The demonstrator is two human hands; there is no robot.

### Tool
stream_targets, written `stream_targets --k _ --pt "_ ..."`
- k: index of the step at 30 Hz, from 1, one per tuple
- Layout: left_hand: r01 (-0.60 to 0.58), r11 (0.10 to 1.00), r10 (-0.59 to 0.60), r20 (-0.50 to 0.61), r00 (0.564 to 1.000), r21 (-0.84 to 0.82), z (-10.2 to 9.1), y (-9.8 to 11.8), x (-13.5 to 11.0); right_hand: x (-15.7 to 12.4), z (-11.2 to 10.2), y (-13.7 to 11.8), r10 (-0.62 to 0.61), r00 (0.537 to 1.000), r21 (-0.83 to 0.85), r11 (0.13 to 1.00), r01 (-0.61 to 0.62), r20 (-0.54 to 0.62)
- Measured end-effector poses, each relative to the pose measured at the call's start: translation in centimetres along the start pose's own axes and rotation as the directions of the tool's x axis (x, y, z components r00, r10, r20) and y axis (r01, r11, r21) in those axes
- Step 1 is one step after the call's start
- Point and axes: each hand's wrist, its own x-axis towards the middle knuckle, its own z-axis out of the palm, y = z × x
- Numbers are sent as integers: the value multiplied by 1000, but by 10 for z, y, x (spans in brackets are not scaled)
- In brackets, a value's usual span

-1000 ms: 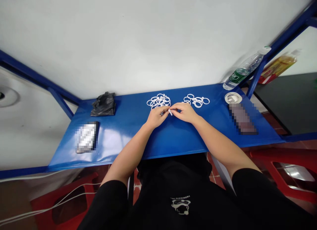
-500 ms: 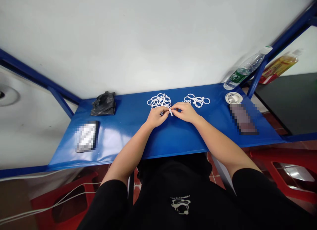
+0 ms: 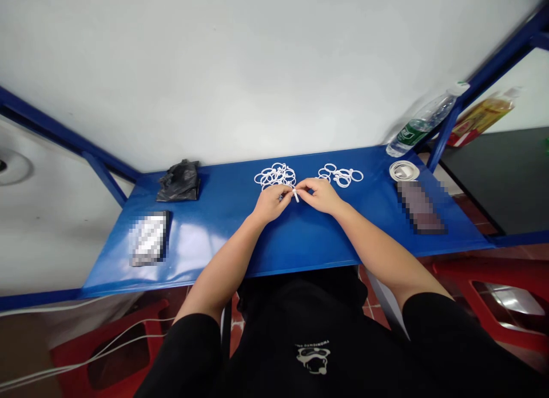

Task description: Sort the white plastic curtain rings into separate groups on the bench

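Near the middle of the blue table (image 3: pixel 300 238), my left hand (image 3: pixel 273 202) and my right hand (image 3: pixel 318 194) meet fingertip to fingertip. Both pinch a small white plastic piece (image 3: pixel 295 196), whose narrow end points down toward me. It looks like part of a ring such as those lying close by, but the fingers cover much of it. Just beyond my left hand lies a heap of white rings (image 3: pixel 274 175) with small knobs on them. A smaller, looser group of white rings (image 3: pixel 343 176) lies beyond my right hand.
A crumpled black plastic bag (image 3: pixel 179 180) and a blurred-out flat object (image 3: pixel 150 238) lie on the left. On the right are a coiled white cable (image 3: pixel 404 171), another blurred-out object (image 3: pixel 422 208) and a water bottle (image 3: pixel 424 122) leaning at the blue frame. Red stools (image 3: pixel 510 295) stand below.
Both hands stay in almost the same place, still pinching the white piece. The whole view shifts very slightly; the rings and other objects have not visibly moved.
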Motion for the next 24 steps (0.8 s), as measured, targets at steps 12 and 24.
stream_targets --k 12,24 --pt "38 966 -11 -106 994 256 5 -16 -2 2 -11 11 55 992 -288 954 -87 -117" --pt "-1 957 -7 25 1000 291 10 -15 -5 5 -13 22 196 979 -375 904 -204 -59"
